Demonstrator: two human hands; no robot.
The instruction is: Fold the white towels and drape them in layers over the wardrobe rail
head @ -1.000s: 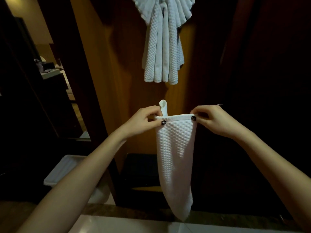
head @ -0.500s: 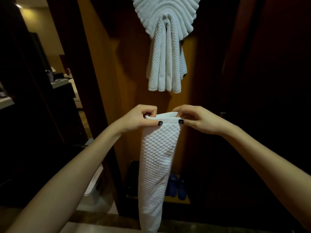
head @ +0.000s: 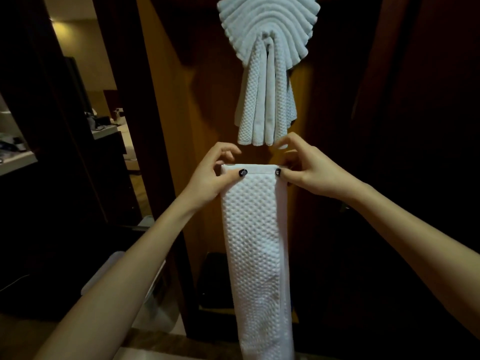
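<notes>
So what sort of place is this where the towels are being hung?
Probably a hotel room, at a wooden wardrobe: white towels hang in a decorative fan, and a lit room with a cluttered counter shows at left.

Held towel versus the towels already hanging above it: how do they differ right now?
The held towel is pinched at its top corners by the left hand and right hand; the hanging towels drape from above. The held towel is one flat narrow strip; the hanging towels are layered, fanned in arcs with tails bunched below. The held towel sits lower than the hanging towels. Both are white waffle weave.
</notes>
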